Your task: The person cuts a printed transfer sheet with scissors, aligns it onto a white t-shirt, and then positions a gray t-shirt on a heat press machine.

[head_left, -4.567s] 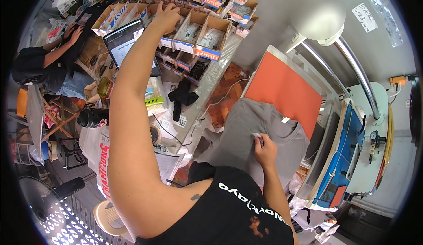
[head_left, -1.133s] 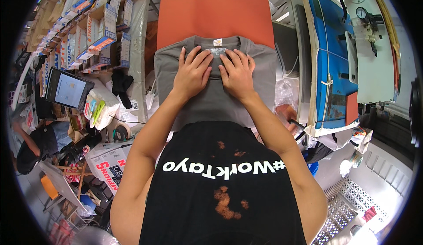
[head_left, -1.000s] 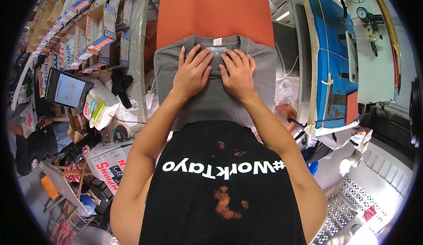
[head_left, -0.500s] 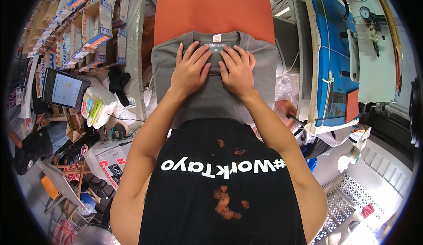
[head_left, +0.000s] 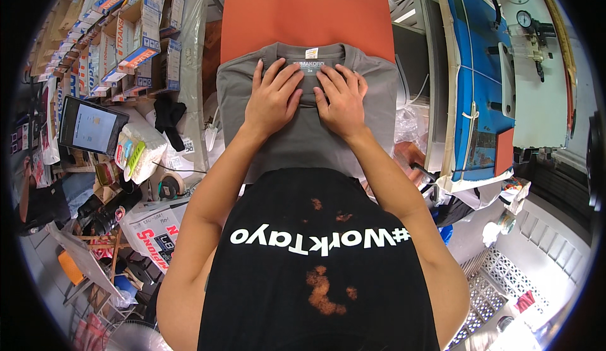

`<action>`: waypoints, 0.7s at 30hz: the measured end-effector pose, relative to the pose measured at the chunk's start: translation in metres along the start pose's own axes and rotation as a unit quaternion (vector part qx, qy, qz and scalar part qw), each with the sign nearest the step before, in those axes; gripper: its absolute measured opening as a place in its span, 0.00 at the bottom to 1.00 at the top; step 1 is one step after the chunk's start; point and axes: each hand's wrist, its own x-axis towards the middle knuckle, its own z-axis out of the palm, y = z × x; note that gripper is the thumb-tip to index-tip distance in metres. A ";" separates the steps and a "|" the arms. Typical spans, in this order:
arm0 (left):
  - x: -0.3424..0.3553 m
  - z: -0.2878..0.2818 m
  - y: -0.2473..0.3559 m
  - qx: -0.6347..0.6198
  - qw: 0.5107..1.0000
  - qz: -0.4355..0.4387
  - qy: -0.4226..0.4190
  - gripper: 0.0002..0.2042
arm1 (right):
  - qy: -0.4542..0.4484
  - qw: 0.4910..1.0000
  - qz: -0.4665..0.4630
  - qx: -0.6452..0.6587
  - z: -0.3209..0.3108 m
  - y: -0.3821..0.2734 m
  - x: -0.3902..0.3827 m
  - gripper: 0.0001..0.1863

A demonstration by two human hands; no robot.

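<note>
A grey T-shirt [head_left: 297,137] is spread over an orange-red board [head_left: 306,13], its neckline toward the far end. Inside the collar are a small white tag and a printed neck label. My left hand [head_left: 274,98] rests on the shirt left of the neckline, fingers spread out flat. On the other side of the label lies my right hand [head_left: 341,101], also palm down with its fingers extended near the collar. Both hands touch the fabric and neither grips anything. The shirt's near edge is partly hidden behind my black top.
At left stand stacked cardboard boxes [head_left: 136,38], a tablet [head_left: 93,125] and a tape measure [head_left: 169,187]. On the right, a blue panel [head_left: 473,67] tied with cord stands beside a machine with a pressure gauge [head_left: 523,18]. A person's hand [head_left: 413,155] shows past my right forearm.
Both hands stay in nearly the same place on the shirt. The view has shifted very slightly.
</note>
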 end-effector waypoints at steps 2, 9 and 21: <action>0.000 0.000 0.000 0.001 1.000 0.001 0.001 0.19 | 0.002 1.000 0.000 0.002 0.001 0.001 0.000 0.17; 0.000 0.000 0.000 0.002 1.000 0.001 -0.001 0.19 | 0.003 1.000 0.001 0.003 0.002 0.001 0.000 0.16; 0.000 0.000 -0.002 0.004 1.000 0.002 -0.003 0.18 | 0.006 1.000 0.001 0.002 0.001 0.001 0.000 0.16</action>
